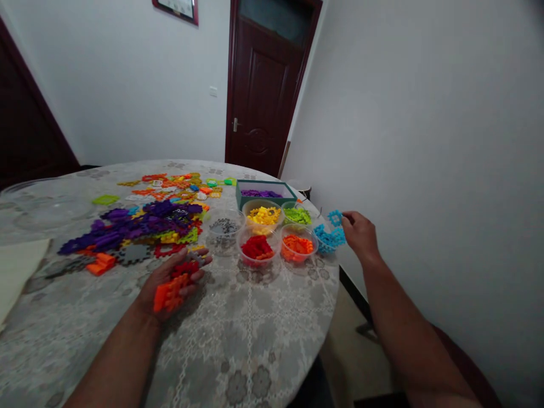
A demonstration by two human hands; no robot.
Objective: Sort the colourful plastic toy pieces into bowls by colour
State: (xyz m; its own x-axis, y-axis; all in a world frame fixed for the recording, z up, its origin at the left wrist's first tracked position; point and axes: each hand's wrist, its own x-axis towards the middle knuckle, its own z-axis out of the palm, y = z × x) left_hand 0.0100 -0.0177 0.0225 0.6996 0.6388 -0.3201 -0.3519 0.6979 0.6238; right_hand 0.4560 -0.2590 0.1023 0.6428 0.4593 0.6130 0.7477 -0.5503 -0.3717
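A: From the left, purple pieces (136, 224) are lying heaped on the table (255, 317), and the left hand (164, 275) is facing palm up just in front, fingers loosely spread.

B: Carrying anything?

A: It's cradling orange pieces (172, 293), plus red (186, 268) and grey ones (196, 258).

B: And the framed sheet (181, 7) up on the wall?

A: Its marks are showing too blurred to read!

B: Moving right?

A: Clear tubs (225, 245) are holding grey, red, yellow, orange, lime and blue pieces, and a green box (241, 203) is standing behind them with purple inside.

B: Far right?

A: The right hand (361, 232) is pinching a blue piece (335, 217) between thumb and fingertips, hovering above the blue tub!
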